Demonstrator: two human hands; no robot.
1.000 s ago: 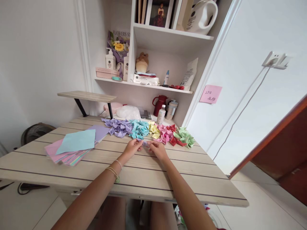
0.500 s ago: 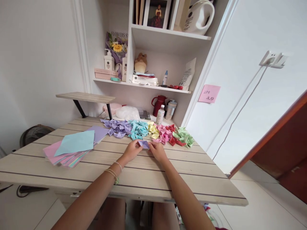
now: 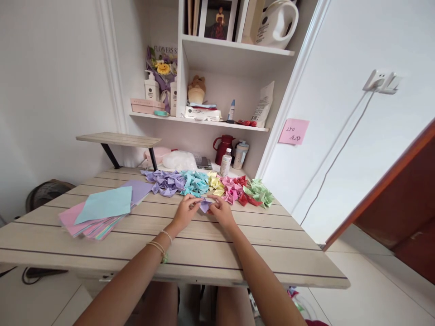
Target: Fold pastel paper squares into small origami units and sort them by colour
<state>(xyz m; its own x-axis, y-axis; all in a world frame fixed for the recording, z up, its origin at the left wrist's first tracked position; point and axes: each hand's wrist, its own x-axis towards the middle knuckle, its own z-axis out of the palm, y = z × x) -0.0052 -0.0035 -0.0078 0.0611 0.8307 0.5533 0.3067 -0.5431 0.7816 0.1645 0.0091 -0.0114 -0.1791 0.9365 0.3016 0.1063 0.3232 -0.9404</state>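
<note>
Between my two hands is a small piece of folded purple paper (image 3: 205, 206), held just above the middle of the table. My left hand (image 3: 186, 209) pinches its left side, and my right hand (image 3: 220, 209) grips its right side with thumb and fingers. Parts of the paper are hidden by the fingers. Right behind the hands lies a row of folded paper boats, grouped by colour: purple boats (image 3: 167, 183), blue boats (image 3: 195, 182), yellow boats (image 3: 215, 182), pink boats (image 3: 232, 189), red boats (image 3: 252, 200) and green boats (image 3: 260, 193).
A stack of coloured paper sheets (image 3: 103, 206) lies on the left of the wooden table (image 3: 136, 246). A small raised shelf (image 3: 118, 139) stands behind it. At the back are a clear bottle (image 3: 225, 163), a red jug (image 3: 223, 148) and a cup (image 3: 241, 155).
The purple paper has been turned and now points downward between the hands. The fingers of both hands have shifted up along its upper edge. The camera view has moved slightly.
</note>
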